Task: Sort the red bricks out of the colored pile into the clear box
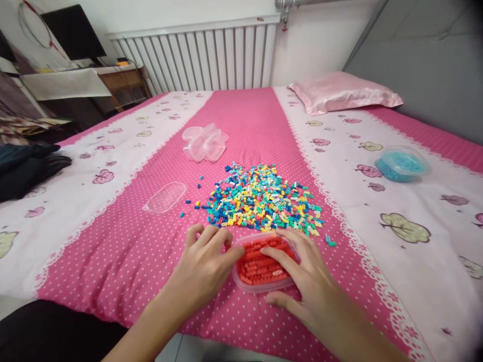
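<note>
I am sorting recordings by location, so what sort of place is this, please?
Probably a bedroom: a pink-and-white patterned bedspread, a pink pillow and, at the far left, a dark monitor suggest it.

A pink-and-white bedspread (241, 110), printed with small trees, spreads beneath the fingers (281, 259) and well beyond them. Far ahead of the fingers, a white radiator (204, 53) lines the wall (320, 48), with a grey pipe (315, 2) and a red-handled valve (285, 20) off its right end. A shiny pink pillow (343, 93) lies ahead and to their right, near a grey panel (418, 65). Far ahead and left, a black monitor (74, 34) stands on a desk (121, 78); closer, left of the fingers, rests dark cloth (30, 168).
</note>
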Tool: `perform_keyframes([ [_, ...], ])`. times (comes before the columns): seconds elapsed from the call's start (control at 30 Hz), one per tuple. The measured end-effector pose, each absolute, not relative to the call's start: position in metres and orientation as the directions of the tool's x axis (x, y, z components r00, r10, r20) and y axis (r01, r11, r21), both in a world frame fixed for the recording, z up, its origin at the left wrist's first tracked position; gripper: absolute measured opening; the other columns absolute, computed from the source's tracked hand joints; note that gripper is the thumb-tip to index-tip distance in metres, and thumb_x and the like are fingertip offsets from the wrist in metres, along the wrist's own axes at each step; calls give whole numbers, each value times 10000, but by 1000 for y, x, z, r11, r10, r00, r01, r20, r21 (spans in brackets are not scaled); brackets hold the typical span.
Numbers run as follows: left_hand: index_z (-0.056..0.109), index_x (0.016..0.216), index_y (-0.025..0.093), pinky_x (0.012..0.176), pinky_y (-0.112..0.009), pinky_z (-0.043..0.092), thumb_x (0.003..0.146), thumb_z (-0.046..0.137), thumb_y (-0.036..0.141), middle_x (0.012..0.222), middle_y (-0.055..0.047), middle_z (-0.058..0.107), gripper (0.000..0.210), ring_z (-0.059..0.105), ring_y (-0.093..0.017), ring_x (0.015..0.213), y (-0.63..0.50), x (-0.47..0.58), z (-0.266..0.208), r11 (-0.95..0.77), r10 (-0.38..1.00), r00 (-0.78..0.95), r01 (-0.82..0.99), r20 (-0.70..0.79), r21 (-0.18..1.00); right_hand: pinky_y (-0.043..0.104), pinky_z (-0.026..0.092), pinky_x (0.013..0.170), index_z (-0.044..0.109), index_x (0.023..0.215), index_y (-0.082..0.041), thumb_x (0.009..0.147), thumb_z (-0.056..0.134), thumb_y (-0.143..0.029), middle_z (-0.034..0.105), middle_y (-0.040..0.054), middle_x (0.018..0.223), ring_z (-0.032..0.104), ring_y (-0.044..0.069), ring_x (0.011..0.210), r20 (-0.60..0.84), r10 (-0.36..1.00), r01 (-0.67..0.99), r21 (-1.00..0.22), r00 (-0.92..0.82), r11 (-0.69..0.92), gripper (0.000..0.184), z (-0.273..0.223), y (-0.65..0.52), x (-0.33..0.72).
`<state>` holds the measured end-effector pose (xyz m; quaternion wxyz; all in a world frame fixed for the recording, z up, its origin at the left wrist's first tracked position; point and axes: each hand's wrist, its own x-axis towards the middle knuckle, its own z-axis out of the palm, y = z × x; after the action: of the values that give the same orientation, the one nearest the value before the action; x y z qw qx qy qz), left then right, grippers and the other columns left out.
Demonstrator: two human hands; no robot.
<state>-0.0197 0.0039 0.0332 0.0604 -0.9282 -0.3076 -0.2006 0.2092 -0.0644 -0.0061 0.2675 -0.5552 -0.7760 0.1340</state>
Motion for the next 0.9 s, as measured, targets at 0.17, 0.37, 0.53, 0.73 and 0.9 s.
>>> perform_keyframes([
  [0.17, 703, 1012, 231, 854, -398, 261, 1046, 365, 164, 903, -48, 560, 347, 440, -212, 833, 6, -18, 30, -795, 556, 725, 607, 406, 3, 598, 429, 1116, 623, 1310, -256, 866, 718, -460, 452, 146, 1456, 397, 363, 1403, 252, 937, 787, -513, -242, 342, 498, -5, -63, 208],
  [0.37, 694, 1078, 246, 850, -383, 268, 1039, 397, 171, 915, -43, 571, 309, 446, -205, 843, 7, -18, 29, -798, 540, 733, 602, 414, -24, 597, 431, 1118, 635, 1287, -275, 854, 736, -431, 466, 129, 1449, 409, 364, 1399, 270, 934, 789, -508, -235, 346, 472, -6, -64, 207],
  [0.53, 696, 1087, 242, 850, -387, 268, 1020, 441, 159, 913, -43, 559, 277, 454, -209, 847, 8, -18, 27, -797, 544, 729, 604, 416, -16, 587, 432, 1118, 591, 1333, -269, 877, 705, -447, 460, 130, 1442, 404, 351, 1397, 286, 929, 794, -495, -234, 352, 502, -7, -64, 208],
  [0.73, 698, 1078, 249, 847, -386, 268, 1024, 440, 167, 916, -42, 561, 277, 454, -207, 847, 8, -19, 27, -797, 553, 729, 605, 403, 0, 622, 393, 1130, 539, 1387, -252, 866, 581, -677, 420, 154, 1466, 351, 370, 1422, 260, 938, 798, -502, -229, 334, 674, -5, -61, 213],
  [0.9, 699, 1089, 267, 847, -384, 273, 1020, 454, 178, 915, -35, 567, 270, 449, -199, 849, 9, -19, 27, -796, 553, 736, 605, 391, -14, 640, 349, 1150, 545, 1399, -240, 849, 446, -779, 386, 170, 1495, 295, 386, 1452, 225, 941, 780, -528, -253, 336, 776, -2, -59, 212],
])
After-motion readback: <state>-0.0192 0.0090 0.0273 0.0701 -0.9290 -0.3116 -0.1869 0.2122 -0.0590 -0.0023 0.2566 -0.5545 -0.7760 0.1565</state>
